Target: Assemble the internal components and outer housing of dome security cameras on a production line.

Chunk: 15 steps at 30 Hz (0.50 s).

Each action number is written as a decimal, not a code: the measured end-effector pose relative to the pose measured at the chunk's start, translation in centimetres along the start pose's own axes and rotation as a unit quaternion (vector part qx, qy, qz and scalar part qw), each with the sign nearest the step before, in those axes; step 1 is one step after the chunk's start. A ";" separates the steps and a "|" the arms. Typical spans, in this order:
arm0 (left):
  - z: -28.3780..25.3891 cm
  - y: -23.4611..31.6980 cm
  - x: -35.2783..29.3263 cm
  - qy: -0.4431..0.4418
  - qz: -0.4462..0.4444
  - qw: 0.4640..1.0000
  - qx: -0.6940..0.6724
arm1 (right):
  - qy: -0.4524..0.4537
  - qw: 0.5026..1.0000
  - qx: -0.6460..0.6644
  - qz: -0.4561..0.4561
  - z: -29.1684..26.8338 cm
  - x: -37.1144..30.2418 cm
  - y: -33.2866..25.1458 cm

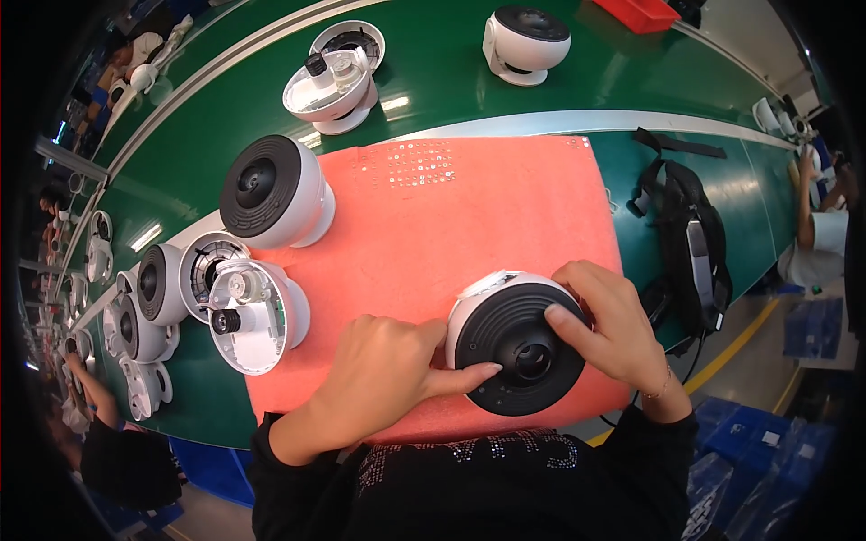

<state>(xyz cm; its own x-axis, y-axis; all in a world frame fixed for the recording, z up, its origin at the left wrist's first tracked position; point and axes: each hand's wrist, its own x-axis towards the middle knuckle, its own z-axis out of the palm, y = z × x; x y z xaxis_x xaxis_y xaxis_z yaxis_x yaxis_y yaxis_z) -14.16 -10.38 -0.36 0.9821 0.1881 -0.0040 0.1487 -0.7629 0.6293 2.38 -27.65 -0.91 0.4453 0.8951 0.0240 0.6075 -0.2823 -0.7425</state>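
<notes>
A round white camera housing (487, 329) with a black ridged front and a central lens faces up at the near right of the orange cloth mat (388, 252). My left hand (379, 370) grips its left side, thumb laid across the black front and the other fingers curled against the edge. On the opposite side, my right hand (613, 329) holds the rim, its thumb pressing the black face. A small white flap (487, 283) stands out at the housing's top edge. Rows of small screws (422, 164) lie on the mat's far part.
At the mat's left are a whole camera (275, 191) and an opened one (257, 316). Several more (149, 298) crowd the green bench farther left. Beyond the mat stand another opened unit (334, 86) and a whole one (528, 45). A black strapped pouch (690, 234) lies right.
</notes>
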 end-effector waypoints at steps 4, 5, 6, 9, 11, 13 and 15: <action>-0.5 0.6 0.3 -0.037 -0.020 0.999 0.035 | 0.015 0.999 -0.038 -0.011 -0.2 0.5 0.3; -0.5 0.7 0.4 -0.041 -0.028 0.998 0.036 | -0.021 0.996 -0.084 0.005 -0.6 0.7 0.3; -0.5 0.7 0.4 -0.041 -0.027 0.998 0.036 | -0.058 0.990 -0.130 0.019 -0.8 0.9 0.3; -0.5 0.7 0.4 -0.050 -0.034 0.998 0.036 | -0.095 0.984 -0.146 0.034 -1.1 1.2 -0.3; -0.6 0.8 0.4 -0.054 -0.042 0.997 0.034 | 0.005 0.987 -0.159 -0.028 -0.5 0.7 -0.8; -0.4 0.6 0.2 -0.049 -0.040 0.997 0.034 | 0.106 0.967 -0.175 -0.153 -0.5 0.3 -1.1; -0.3 0.6 0.1 -0.045 -0.037 0.998 0.034 | 0.069 0.954 -0.165 -0.240 -0.7 -0.5 -1.7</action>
<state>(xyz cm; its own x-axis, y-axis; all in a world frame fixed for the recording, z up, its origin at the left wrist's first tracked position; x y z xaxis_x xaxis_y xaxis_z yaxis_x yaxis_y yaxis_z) -13.97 -10.58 0.24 0.9743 0.1905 -0.1204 0.2249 -0.7896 0.5709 1.61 -27.86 0.79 0.1318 0.9009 0.4135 0.9272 0.0354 -0.3729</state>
